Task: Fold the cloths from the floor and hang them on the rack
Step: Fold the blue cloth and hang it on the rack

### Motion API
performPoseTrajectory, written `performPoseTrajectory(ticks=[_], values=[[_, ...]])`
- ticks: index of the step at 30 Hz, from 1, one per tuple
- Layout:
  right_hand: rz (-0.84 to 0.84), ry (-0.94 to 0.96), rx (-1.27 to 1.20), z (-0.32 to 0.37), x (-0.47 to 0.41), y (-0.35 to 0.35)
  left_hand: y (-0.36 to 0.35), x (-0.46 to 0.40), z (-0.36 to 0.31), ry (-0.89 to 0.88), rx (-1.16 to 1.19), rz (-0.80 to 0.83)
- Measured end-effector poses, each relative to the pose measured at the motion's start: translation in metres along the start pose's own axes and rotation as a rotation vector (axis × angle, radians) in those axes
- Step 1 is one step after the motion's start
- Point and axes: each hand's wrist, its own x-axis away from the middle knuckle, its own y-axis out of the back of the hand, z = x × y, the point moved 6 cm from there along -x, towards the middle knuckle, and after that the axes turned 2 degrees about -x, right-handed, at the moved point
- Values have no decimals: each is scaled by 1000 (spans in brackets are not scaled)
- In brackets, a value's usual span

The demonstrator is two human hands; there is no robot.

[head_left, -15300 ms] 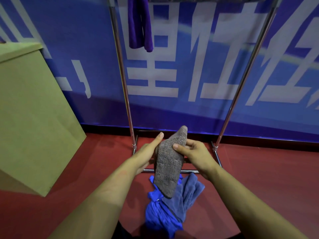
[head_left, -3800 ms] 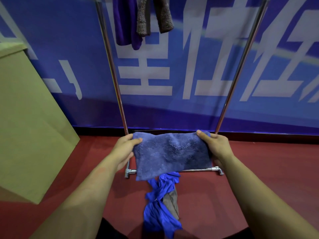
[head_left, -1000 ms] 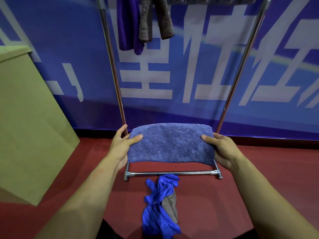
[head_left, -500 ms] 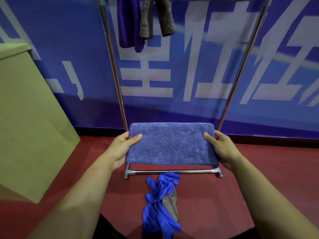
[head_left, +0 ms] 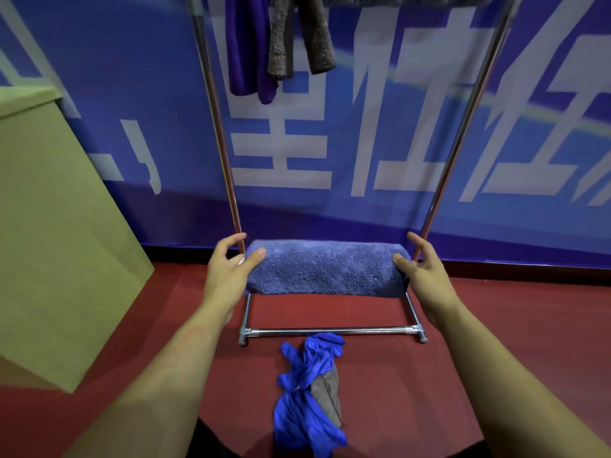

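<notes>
Head view shows the left hand [head_left: 228, 272] and right hand [head_left: 421, 271] gripping the ends of a folded blue towel [head_left: 325, 269] before the rack [head_left: 330, 331].

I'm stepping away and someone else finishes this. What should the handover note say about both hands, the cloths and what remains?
Left hand: holds the left end of the folded blue-grey cloth, thumb on top.
Right hand: holds the right end the same way.
The cloth is held level in the air, in front of the rack.
Done: a purple cloth and a brown cloth hang from the rack's top.
Left: hang the held cloth, then fold and hang the bright blue cloth and grey cloth bunched on the floor.
</notes>
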Motion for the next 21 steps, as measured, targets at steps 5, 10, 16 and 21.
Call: performPoseTrajectory(ticks=[5,10,16,21], values=[[-44,106,39,10,4,3,7,1,-12,-121,-25,-127],[-93,167,-31,20,11,5,9,5,-18,-121,-41,-156],[-140,206,-66,25,13,6,7,8,-22,-112,-12,-141],[-94,163,-62,17,9,3,5,4,-18,-124,-5,-97]])
